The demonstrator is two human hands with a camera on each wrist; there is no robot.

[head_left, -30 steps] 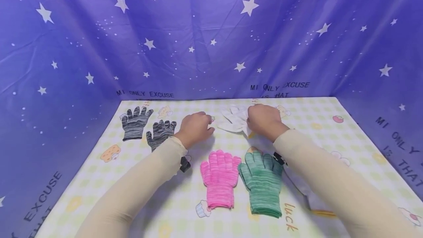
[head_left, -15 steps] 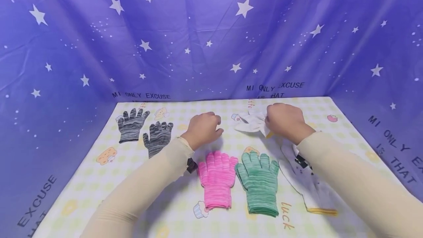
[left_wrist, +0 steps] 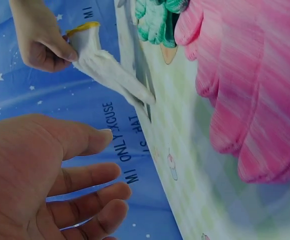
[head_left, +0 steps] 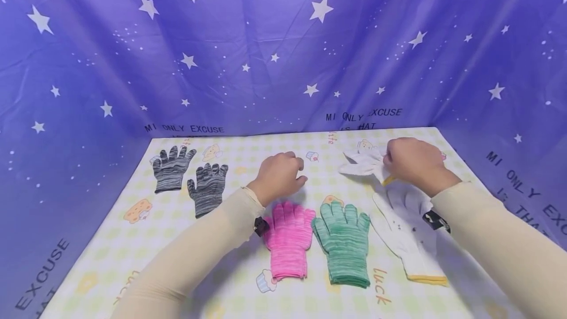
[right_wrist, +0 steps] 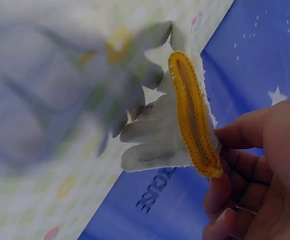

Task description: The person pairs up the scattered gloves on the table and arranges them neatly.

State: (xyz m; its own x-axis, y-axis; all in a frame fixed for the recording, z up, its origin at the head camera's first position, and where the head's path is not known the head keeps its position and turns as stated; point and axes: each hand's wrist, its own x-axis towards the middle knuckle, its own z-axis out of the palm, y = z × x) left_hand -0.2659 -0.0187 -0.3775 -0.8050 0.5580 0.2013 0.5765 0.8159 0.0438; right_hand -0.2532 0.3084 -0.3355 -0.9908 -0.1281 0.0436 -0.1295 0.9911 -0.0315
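Observation:
The right hand (head_left: 418, 164) pinches a white glove (head_left: 363, 165) by its yellow-edged cuff; in the right wrist view the cuff (right_wrist: 192, 115) sits at the thumb and fingertips. That glove's fingers point left, near the table's back. Below it another white glove (head_left: 412, 235) with dark specks lies flat, partly behind the right wrist. The left hand (head_left: 278, 176) hovers above the table behind a pink glove (head_left: 290, 242), holding nothing; its fingers look relaxed and apart in the left wrist view (left_wrist: 60, 175). A green glove (head_left: 343, 245) lies right of the pink one.
Two grey-black gloves (head_left: 172, 169) (head_left: 209, 188) lie at the table's back left. A light checked cloth with printed pictures covers the table (head_left: 155, 260). Purple-blue curtains (head_left: 248, 38) with stars stand behind and at both sides.
My right hand has moved right with the white glove, which now hangs near the flat white one. The left hand has shifted slightly right in view, and the camera view has turned a little.

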